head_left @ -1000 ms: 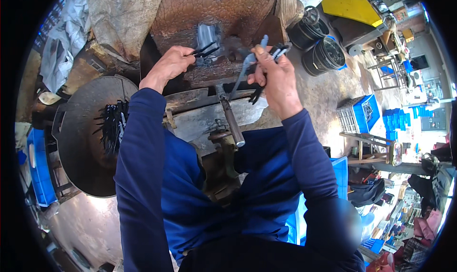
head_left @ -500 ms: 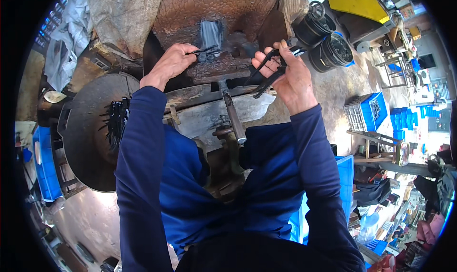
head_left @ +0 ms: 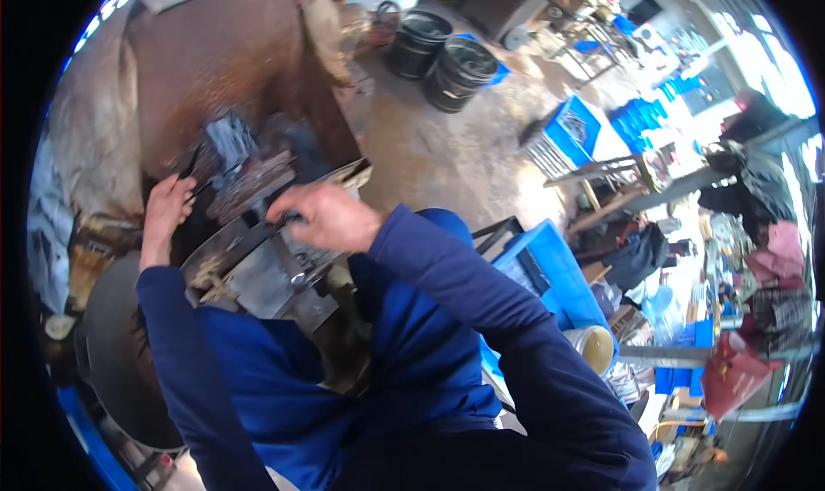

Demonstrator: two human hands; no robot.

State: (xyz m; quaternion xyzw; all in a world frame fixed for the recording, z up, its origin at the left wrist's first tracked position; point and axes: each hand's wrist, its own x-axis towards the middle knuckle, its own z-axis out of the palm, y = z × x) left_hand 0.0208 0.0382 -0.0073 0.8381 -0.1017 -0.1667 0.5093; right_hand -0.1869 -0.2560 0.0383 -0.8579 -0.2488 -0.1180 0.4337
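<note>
We note a rusty, rough brown machine body with a grey steel press bed below both hands. The left hand is closed on a thin dark metal piece, its shape blurred. The right hand is clenched around a dark lever handle directly over the bed. We count two black round buckets well beyond the right hand and one blue ribbed crate beside the right forearm. Against half a second earlier, the view has swung left, and the right hand has dropped from its raised position down to the bed.
</note>
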